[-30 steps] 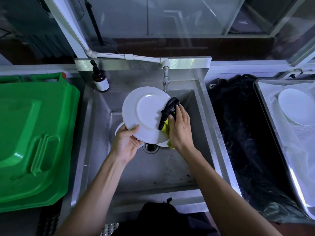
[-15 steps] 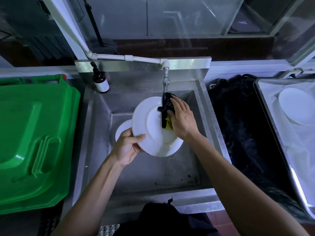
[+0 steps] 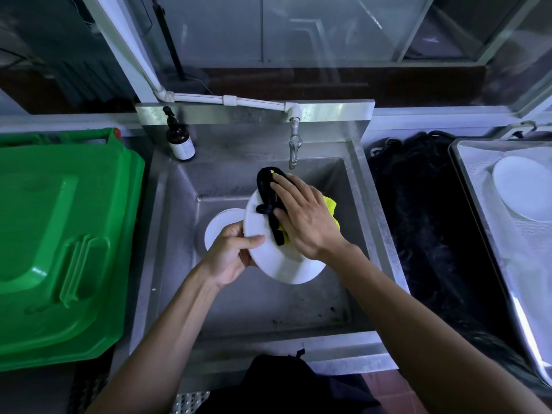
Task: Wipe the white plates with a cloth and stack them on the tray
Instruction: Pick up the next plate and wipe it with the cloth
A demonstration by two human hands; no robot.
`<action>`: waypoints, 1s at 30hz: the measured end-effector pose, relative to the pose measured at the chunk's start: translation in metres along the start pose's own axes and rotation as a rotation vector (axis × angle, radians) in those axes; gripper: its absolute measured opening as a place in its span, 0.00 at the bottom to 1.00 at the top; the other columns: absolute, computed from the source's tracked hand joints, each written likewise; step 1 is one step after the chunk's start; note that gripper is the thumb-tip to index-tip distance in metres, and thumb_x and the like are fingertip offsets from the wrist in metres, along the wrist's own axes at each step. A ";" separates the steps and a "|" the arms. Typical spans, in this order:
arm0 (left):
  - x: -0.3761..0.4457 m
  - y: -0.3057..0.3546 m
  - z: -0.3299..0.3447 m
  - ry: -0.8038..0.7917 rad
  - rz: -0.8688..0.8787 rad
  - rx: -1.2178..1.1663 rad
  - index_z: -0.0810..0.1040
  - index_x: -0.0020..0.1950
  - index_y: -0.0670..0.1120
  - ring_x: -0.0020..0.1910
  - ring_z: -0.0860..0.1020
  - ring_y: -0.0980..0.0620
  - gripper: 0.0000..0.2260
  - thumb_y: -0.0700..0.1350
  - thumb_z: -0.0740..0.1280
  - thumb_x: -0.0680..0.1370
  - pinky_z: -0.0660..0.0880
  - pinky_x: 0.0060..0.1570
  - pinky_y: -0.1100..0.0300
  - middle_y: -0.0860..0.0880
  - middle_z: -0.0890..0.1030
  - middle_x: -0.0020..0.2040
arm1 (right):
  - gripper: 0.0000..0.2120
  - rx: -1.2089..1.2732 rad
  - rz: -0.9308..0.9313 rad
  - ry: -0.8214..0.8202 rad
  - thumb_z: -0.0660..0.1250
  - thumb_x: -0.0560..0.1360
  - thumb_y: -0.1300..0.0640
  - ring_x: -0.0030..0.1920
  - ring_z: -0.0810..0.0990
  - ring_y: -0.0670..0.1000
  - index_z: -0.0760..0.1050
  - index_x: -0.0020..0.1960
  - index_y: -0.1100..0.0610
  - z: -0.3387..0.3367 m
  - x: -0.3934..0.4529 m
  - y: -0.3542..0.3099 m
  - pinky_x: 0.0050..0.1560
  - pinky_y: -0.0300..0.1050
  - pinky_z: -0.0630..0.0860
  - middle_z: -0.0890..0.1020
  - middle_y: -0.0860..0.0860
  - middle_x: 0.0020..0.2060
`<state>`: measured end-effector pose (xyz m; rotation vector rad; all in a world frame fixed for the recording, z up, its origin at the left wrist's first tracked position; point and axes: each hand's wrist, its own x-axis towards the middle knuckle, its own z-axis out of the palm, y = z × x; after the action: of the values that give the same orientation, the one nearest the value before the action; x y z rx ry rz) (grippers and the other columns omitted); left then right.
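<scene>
**Hands on a plate over the sink**

Left hand (image 3: 231, 254) grips the near-left rim of a white plate (image 3: 280, 264), thumb curled over its face, holding it tilted above the steel sink (image 3: 179, 264). Right hand (image 3: 301, 218) lies with fingers straight and spread, pressing a black and yellow cloth (image 3: 270, 201) against the plate's upper part. More white plates (image 3: 219, 225) sit stacked in the basin behind the left hand. On the right, a metal tray (image 3: 478, 222) carries another white plate (image 3: 519, 195). A green bin lid (image 3: 59, 240) lies left of the sink, a brown pump bottle (image 3: 180, 138) at its back corner.
</scene>
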<state>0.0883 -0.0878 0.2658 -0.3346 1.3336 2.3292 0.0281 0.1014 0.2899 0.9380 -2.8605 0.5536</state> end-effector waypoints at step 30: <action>-0.013 0.015 0.006 0.031 0.060 0.125 0.85 0.53 0.46 0.48 0.82 0.39 0.14 0.36 0.72 0.69 0.78 0.42 0.50 0.40 0.84 0.53 | 0.27 0.144 0.206 0.136 0.48 0.84 0.42 0.79 0.56 0.49 0.61 0.78 0.53 0.007 0.005 0.004 0.74 0.50 0.58 0.60 0.46 0.79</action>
<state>0.0926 -0.0922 0.2857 -0.2964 1.5158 2.2842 0.0217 0.0992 0.2827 0.5974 -2.8411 0.8178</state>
